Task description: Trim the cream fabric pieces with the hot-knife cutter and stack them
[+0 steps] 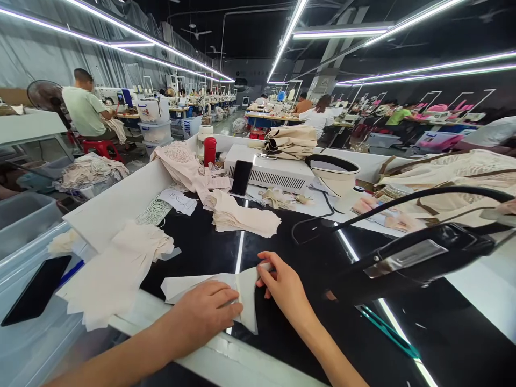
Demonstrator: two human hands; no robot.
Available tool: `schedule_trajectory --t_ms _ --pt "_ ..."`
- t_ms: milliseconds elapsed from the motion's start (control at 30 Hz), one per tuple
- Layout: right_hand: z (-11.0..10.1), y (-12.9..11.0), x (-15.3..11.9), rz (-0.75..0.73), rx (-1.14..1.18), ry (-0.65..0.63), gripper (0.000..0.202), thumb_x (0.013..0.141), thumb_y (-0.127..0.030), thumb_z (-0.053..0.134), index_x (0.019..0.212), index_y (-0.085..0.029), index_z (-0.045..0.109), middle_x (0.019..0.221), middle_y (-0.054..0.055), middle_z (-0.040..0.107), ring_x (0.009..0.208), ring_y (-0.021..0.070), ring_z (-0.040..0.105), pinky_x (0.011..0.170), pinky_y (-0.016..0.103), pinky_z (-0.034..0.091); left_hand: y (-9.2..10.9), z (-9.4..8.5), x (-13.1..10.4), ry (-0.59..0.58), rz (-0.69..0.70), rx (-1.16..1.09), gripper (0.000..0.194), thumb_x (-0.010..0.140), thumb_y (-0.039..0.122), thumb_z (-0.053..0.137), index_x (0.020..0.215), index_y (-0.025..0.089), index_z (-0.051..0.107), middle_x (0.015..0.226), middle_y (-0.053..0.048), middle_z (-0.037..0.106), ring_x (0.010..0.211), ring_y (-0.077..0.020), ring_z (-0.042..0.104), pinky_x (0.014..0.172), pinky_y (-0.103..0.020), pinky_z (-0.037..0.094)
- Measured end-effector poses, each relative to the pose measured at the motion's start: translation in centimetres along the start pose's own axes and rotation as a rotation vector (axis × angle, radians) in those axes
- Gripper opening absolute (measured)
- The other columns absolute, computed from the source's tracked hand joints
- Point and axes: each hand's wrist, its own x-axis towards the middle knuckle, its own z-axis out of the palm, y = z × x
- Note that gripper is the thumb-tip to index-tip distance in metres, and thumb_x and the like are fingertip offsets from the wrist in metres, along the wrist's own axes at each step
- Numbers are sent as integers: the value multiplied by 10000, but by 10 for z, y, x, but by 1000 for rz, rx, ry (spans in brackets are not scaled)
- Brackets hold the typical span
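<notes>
Two bare hands meet over one pale cloth piece on the black tabletop, at its near edge. The left hand rests spread on the cloth, palm down, gripping nothing. The right hand pinches the far right corner between thumb and fingers. A narrow ridge, perhaps a fold or seam, crosses the cloth just beside the left fingertips.

This piece looks partly handled: the ridge is in place, while the corner is in the right fingers and not laid flat. Further cloth lies in two groups: a loose pile at near left, overhanging the table edge, and a neater stack on the far side of the tabletop. Both appear to be cut pieces of like colour; which group is finished and which is waiting, I cannot tell, so the overall count done stays unclear.

To the right, well apart from the cloth, lie a blurred black tool and, nearer, a teal tool, both untouched.
</notes>
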Motion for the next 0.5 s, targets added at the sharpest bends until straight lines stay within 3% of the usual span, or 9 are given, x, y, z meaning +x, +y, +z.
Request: schedule_trajectory --t_ms 67,167,300,400,500 --pt "-4 1 5 -69 -64 51 269 836 -382 476 1012 -234 615 754 10 657 511 176 608 491 299 500 -1 -1 -1 -9 0 -9 256 935 179 714 1166 168 603 1208 -66 699 1096 -240 668 992 -373 571" --pt "-8 2 7 -178 -153 128 215 866 -325 501 996 -227 642 938 68 672 677 211 654 694 386 570 0 -2 -2 -20 -15 -24 272 931 170 712 1179 176 599 1221 -70 697 1116 -247 664 999 -383 574" --pt "-10 -4 -11 -310 -221 161 215 950 -308 506 1081 -239 662 1102 99 700 830 246 701 801 430 590 1 -4 -3 -27 -30 -34 274 932 167 707 1186 178 605 1232 -82 694 1131 -258 666 1005 -399 580" --pt "-21 -12 -40 -650 -346 237 240 995 -209 519 1179 -269 662 1087 70 734 860 215 735 739 352 621 0 -8 -3 -51 -27 -39 287 950 190 692 1223 169 602 1294 -108 671 1192 -277 646 1051 -439 560" --pt "-45 -14 -72 -1013 -469 443 474 913 -113 656 1324 -346 639 1009 27 766 854 226 740 720 369 636 -1 -11 -3 -71 -18 -48 301 992 214 643 1283 162 587 1346 -113 657 1256 -287 617 1103 -488 522"
